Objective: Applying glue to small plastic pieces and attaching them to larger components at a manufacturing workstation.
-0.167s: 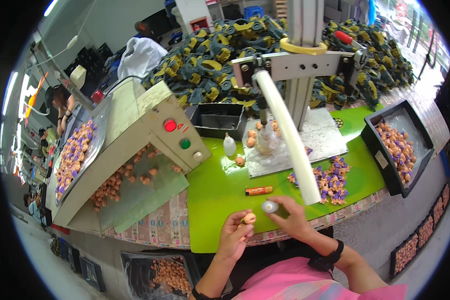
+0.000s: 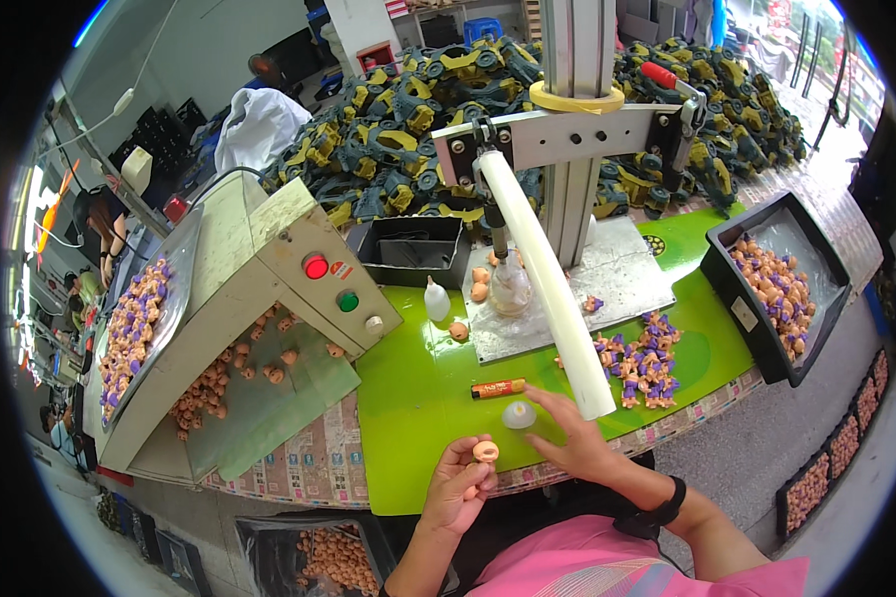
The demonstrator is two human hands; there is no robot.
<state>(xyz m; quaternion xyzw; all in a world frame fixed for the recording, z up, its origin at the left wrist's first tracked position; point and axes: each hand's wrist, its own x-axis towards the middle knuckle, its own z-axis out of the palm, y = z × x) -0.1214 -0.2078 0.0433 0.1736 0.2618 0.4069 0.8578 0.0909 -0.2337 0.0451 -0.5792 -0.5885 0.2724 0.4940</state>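
Note:
My left hand pinches a small round peach-coloured toy head, with a dark opening showing on its upper side. More peach colour shows lower down between the fingers, too hidden to make out. My right hand has its thumb and fingers spread beside a small white squeeze bottle on the green mat, and seems to hold nothing. Just beyond that bottle lies a red-and-yellow tube-shaped stick. A second white bottle stands farther back, near a loose toy head.
A press with a long white handle stands on a metal plate. Purple-and-peach toy figures lie right of it. A black bin is at the right, a sloped machine at the left. Toy vehicle bodies are heaped behind.
My right hand has let go of the white bottle, which now rests on the mat, and its fingers have spread. The whole view has shifted slightly. My left hand still holds the toy head.

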